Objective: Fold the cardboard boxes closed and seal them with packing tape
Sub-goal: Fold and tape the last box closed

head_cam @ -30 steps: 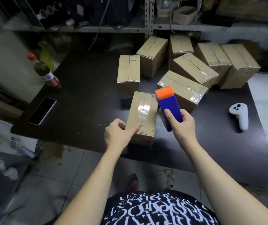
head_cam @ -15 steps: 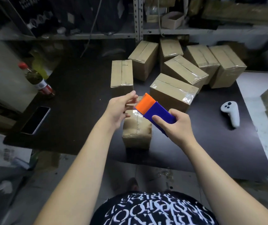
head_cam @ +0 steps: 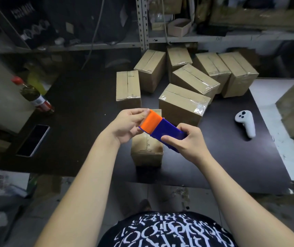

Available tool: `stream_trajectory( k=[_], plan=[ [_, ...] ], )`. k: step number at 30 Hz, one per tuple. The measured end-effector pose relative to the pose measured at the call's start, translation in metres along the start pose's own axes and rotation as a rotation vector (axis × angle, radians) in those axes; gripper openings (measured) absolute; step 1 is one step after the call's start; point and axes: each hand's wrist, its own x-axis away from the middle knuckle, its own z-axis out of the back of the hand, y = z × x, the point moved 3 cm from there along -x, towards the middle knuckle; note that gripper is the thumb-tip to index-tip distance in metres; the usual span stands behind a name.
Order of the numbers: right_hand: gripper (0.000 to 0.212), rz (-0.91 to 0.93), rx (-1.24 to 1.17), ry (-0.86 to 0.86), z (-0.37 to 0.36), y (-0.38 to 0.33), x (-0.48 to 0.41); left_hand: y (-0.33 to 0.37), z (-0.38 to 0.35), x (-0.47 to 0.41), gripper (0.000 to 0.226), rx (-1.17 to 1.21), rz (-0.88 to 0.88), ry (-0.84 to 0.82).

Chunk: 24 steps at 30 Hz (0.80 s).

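**Tape dispenser held in both hands above the near box**

1. Tool position. The tape dispenser (head_cam: 161,129), with a blue body and an orange end, is held clear of the table (head_cam: 82,118). It sits over the far end of the near box (head_cam: 146,152) and is tilted so that the orange end points toward 10 o'clock.

2. Right hand (head_cam: 187,142). The fingers and thumb are curled round the blue body at its 4 o'clock end, in a firm enclosing grip.

3. Left hand (head_cam: 126,124). The thumb and fingertips are closed narrowly on the edge of the orange end. The frame does not show whether a tape tail lies between them.

4. Workpiece. The near box stands on the table at the front edge, directly in front of the person, with its flaps closed. Its upper face is mostly hidden by the hands and the tool, so its tape cannot be judged.

5. Other boxes. A closed box (head_cam: 128,85) stands at 12 o'clock from the near box. A taped box (head_cam: 183,103) with glossy film on its corner lies at 1 o'clock. More boxes are grouped behind it against the shelf upright (head_cam: 142,24).

6. Other items on the table:
   - a bottle (head_cam: 35,98) at 10 o'clock
   - a phone (head_cam: 33,140) at 9 o'clock
   - a white controller (head_cam: 246,123) at 3 o'clock
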Motion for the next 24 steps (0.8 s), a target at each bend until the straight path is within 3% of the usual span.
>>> stream_trajectory(
  k=[3,6,10,16,20,24],
  plan=[
    [0.038,-0.014,0.01,0.006,-0.001,0.004,0.001,-0.003,-0.003,0.001,0.021,-0.006,0.023,0.064],
    [0.04,-0.009,0.049,0.016,-0.003,0.009,0.004,-0.004,-0.003,0.002,0.011,-0.099,-0.062,0.149],
    [0.037,0.022,0.077,0.044,-0.004,0.013,0.008,0.001,-0.002,0.003,0.01,-0.252,-0.238,0.212],
    [0.039,-0.009,0.061,0.072,-0.003,0.028,0.01,0.002,-0.007,0.006,0.005,-0.294,-0.268,0.281],
    [0.041,-0.084,0.138,0.13,0.013,0.054,0.018,0.021,0.009,0.006,0.014,-0.119,-0.383,0.454],
    [0.042,-0.195,0.217,0.164,0.027,0.076,0.028,0.045,0.009,0.01,0.01,-0.385,-0.49,0.412]
  ],
)
